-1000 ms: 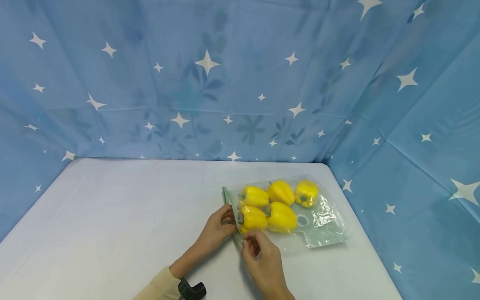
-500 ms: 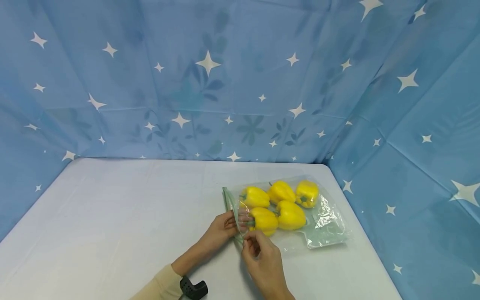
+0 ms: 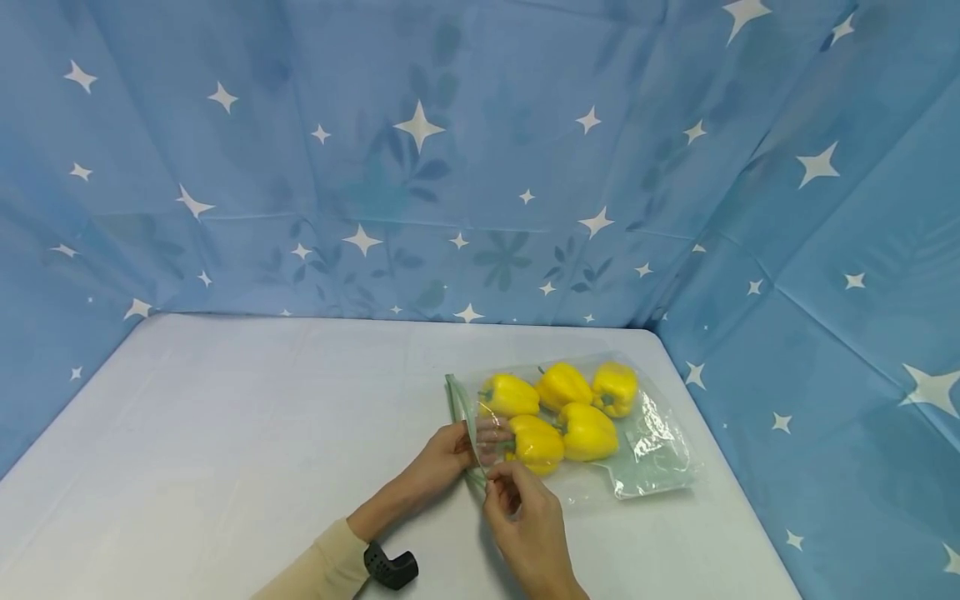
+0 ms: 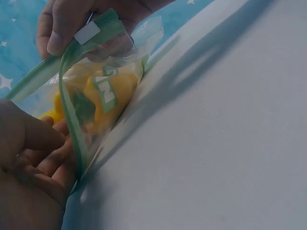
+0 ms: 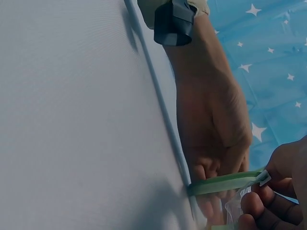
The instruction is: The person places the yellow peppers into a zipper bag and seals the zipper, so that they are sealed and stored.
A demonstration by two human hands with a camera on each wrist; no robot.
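Observation:
A clear zip bag (image 3: 660, 471) with a green seal strip lies on the table, holding several yellow bell peppers (image 3: 588, 432). My left hand (image 3: 444, 454) reaches through the open mouth, its fingers extended inside the bag behind the nearest pepper (image 3: 536, 443). At the near corner of the mouth, my right hand (image 3: 528, 521) pinches the green edge. A white zip slider (image 4: 87, 32) sits beside those fingertips in the left wrist view. The green strip (image 5: 225, 183) crosses over the left hand's fingers in the right wrist view.
The white table (image 3: 247, 433) runs out to the left of the bag. Blue star-printed curtains (image 3: 420, 192) stand along its back and right edges. A dark camera mount (image 3: 392, 567) is worn on the left wrist.
My left fingers have gone deeper into the bag. The two near peppers have slid right, away from the mouth. My right hand stays at the bag's corner.

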